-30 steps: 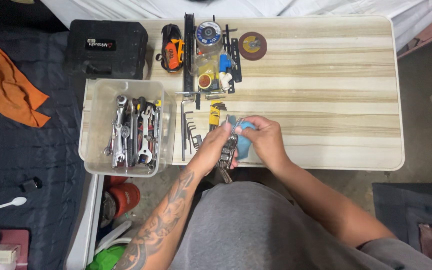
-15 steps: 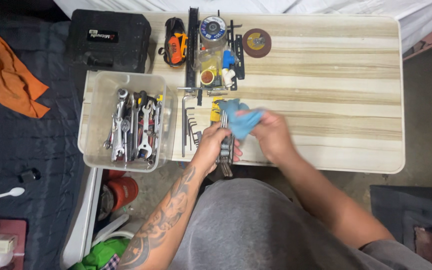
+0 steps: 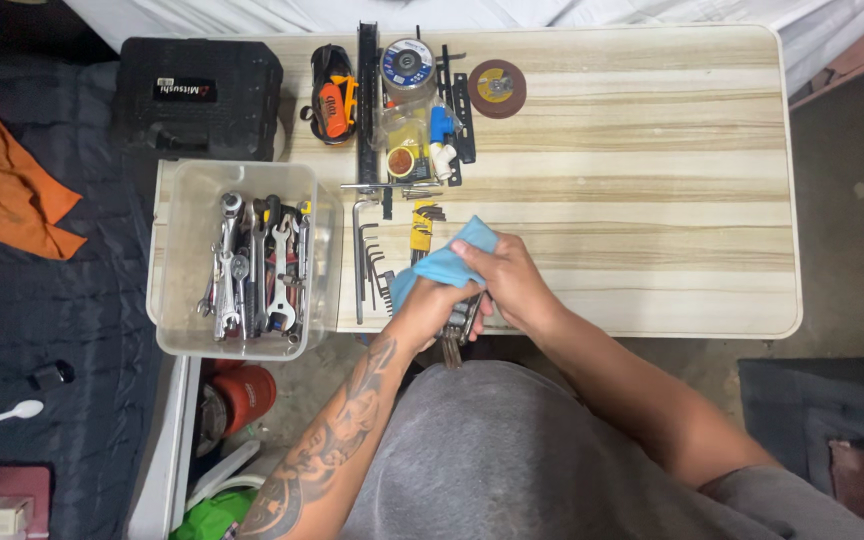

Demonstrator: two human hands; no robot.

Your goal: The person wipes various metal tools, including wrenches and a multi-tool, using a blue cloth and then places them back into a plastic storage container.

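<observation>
At the near edge of the wooden table (image 3: 652,200), I see my left hand (image 3: 432,305) wrapped around a bundle of dark metal tools (image 3: 457,335) whose ends hang just past the edge, while my right hand (image 3: 502,280) pinches a blue cloth (image 3: 442,262) down onto them. Compared with half a second ago, the cloth has bunched tighter over the left hand, and both hands sit about where they were. To the left stands the clear bin of wrenches (image 3: 242,265), with a row of hex keys (image 3: 372,260) between it and my hands
</observation>
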